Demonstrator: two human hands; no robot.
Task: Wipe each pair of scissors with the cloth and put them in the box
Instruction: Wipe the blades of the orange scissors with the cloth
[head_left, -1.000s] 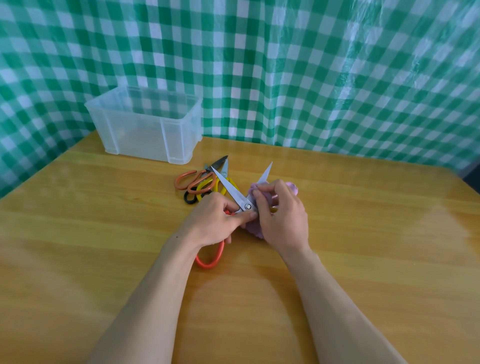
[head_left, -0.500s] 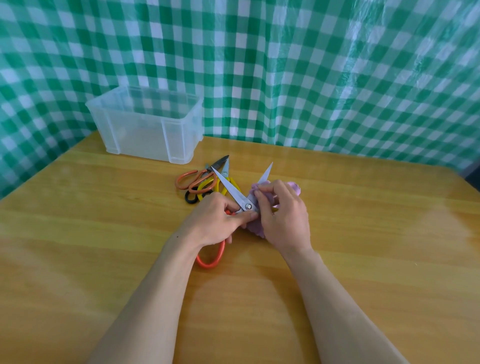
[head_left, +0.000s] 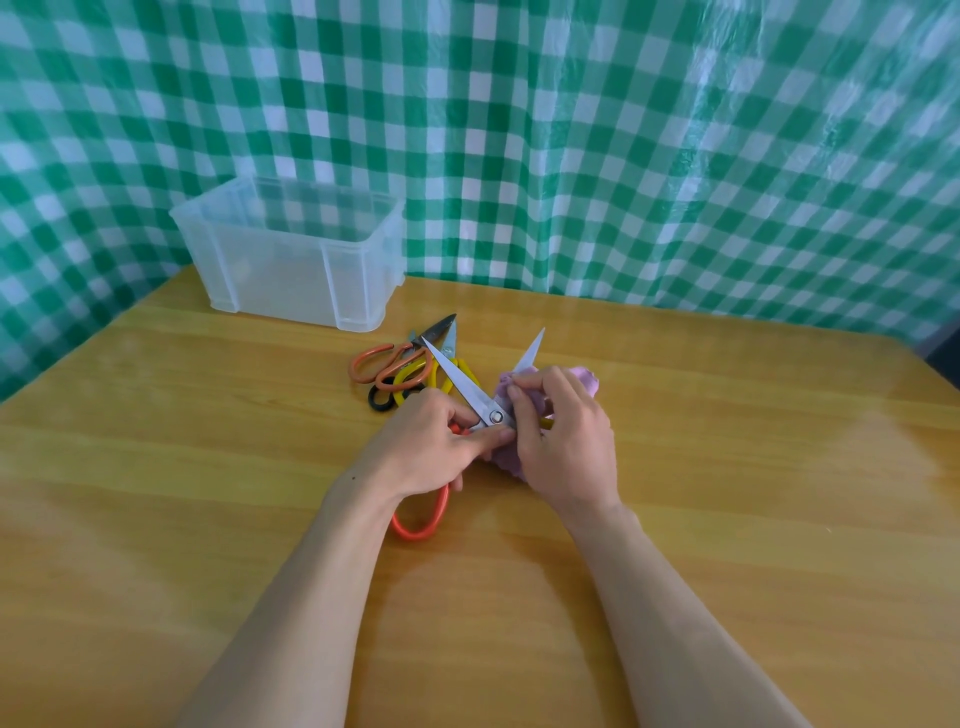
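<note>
Held scissors: a pair of steel-bladed scissors with orange-red loop handles (head_left: 467, 387), blades spread in a wide V that points to the far side, the pivot screw showing between the two hands.
Where they are: over the middle of the table, near of the box and outside it; one handle loop sticks out on the near side below the left hand.
Cloth: a crumpled lilac wiping cloth (head_left: 586, 375) bunched round the right blade, whose bare tip sticks out of it; more of the cloth shows below the right hand.
Left hand: the left hand (head_left: 428, 449) grips the scissors just near of the pivot, fingers curled and pressed together round the handles, one fingertip lying under the screw.
Right hand: the right hand (head_left: 569, 441) pinches the cloth between thumb and forefinger against the right blade, close to the pivot; the other fingers are curled in behind.
Forearms: both bare, coming in from the near edge and meeting at the scissors.
Other scissors: a small pile just left and far of the hands, touching one another: an orange-handled pair (head_left: 382, 361), a yellow-handled pair (head_left: 413, 375) and a black-handled pair (head_left: 382, 401). The held left blade crosses over the pile.
Box: a clear, lidless rectangular plastic box (head_left: 291, 260) at the far left of the table, far of the pile.
Table: a yellowish wood-grain tabletop (head_left: 727, 467).
Backdrop: a green and white checked plastic sheet (head_left: 571, 130) hanging behind the table and to its left.
</note>
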